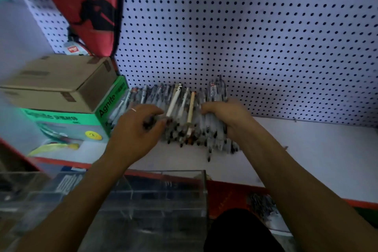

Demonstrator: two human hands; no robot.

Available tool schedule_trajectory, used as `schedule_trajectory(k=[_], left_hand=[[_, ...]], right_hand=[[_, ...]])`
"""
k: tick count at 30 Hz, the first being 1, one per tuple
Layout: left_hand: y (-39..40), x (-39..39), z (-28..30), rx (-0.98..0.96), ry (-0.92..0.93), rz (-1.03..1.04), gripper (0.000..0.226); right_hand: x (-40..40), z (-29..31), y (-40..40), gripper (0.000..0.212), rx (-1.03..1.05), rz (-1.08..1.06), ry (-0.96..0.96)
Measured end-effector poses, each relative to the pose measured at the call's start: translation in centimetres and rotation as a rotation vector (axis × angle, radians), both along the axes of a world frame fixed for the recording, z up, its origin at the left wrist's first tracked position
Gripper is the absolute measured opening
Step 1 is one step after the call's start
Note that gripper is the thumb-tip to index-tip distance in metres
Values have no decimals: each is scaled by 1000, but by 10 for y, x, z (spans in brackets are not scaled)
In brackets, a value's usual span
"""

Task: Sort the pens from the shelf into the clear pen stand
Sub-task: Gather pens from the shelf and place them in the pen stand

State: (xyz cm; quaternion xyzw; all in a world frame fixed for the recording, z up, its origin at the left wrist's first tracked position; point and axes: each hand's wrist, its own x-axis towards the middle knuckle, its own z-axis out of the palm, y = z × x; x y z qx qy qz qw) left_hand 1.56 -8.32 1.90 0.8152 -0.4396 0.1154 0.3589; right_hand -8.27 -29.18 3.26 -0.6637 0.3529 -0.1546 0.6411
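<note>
A heap of pens (180, 108), mostly clear-bodied with dark tips, lies on the white shelf (306, 149) against the pegboard. My left hand (137, 129), a ring on one finger, reaches into the left side of the heap with curled fingers around some pens. My right hand (227, 116) grips a bundle of pens at the heap's right side. The clear pen stand (155, 194) with several compartments sits below, in front of the shelf's red edge, between my forearms.
A green box (67, 125) with a cardboard box (59, 82) on top stands left of the pens. A red bag (86, 6) hangs on the pegboard (245, 37) above them. White shelf surface extends to the right.
</note>
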Motion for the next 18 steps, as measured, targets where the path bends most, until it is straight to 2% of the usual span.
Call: schedule_trajectory(k=[3,4,7,11,18], left_hand=[[24,12,1,-57,92,170,31],[31,16,-2,-63,113,226,27],[47,28,-9,-100,202,310,27],[59,45,-10,-121,282,322,37],[64,53,-16,-175,220,219,54]], right_hand=[[43,15,35,45,18,105,37],[58,20,48,48,17,132,53],[100,32,79,46,-29,188,111],[152,42,108,24,-112,247,241],[196,30,128,37,-212,199,319]])
